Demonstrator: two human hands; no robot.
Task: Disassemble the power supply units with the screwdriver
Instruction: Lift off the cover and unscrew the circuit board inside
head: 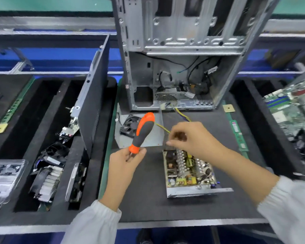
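Covering the bench point(148, 205), dark foam matting under an opened power supply point(188, 173)

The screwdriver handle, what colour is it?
The screwdriver handle is orange with a dark grey grip, clearest in the head view.

A black foam mat point(144, 199) is covering the bench. Lying on it are 1 open power supply point(188, 173), its lid with a fan point(139, 129), and 1 computer case point(180, 71).

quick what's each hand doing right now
Left hand: holds the screwdriver near its shaft end.
Right hand: fingers curled at the open power supply unit; what it pinches cannot be told.
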